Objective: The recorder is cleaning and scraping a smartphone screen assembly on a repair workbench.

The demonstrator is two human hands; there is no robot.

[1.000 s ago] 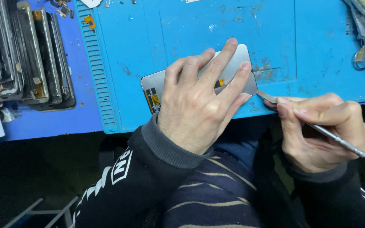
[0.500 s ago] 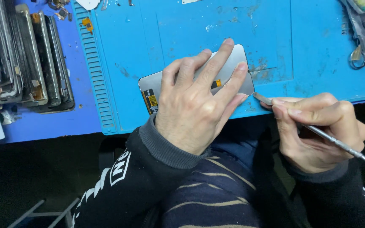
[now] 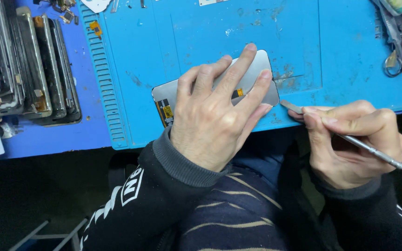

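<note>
Left hand (image 3: 215, 116) lay flat, fingers spread, on the phone screen (image 3: 261, 69), long axis left-right. Right hand (image 3: 350, 139) pinched a metal pry tool (image 3: 373, 151); its tip sat at the screen's right corner, seemingly just touching.

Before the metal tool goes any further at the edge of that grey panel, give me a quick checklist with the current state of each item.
1. Left hand flat on the grey panel: ok.
2. Panel lying on the blue mat: ok.
3. Right hand gripping the metal pry tool: ok.
4. Tool tip beside the panel's corner: ok.
5. Tip actually touching the panel edge: cannot tell.
6. Left fingers off the tip: ok.
</note>
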